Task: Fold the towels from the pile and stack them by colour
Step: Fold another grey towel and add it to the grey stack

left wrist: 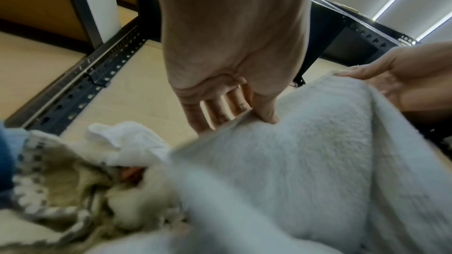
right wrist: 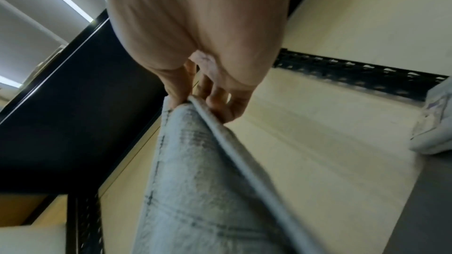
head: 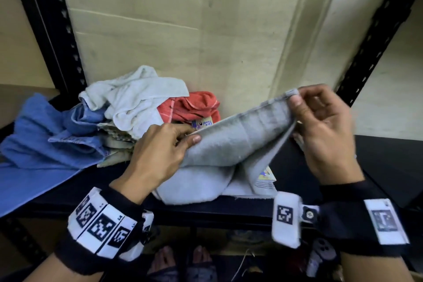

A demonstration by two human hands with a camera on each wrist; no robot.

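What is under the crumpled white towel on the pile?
Under the crumpled white towel peek a blue towel, a beige checked cloth and an orange-red striped towel. Anything deeper is covered.

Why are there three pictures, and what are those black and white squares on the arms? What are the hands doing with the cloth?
No machine here: a person wears three cameras. The big picture comes from one on the head, looking down. The other two come from cameras strapped to the wrists, looking along each hand. The wrist bands carry the checkered squares. On the black shelf lies a pile of towels: a blue towel, a white towel and a red towel. The left hand and the right hand each pinch one end of a grey towel, lifting its top edge while the rest rests on the shelf.
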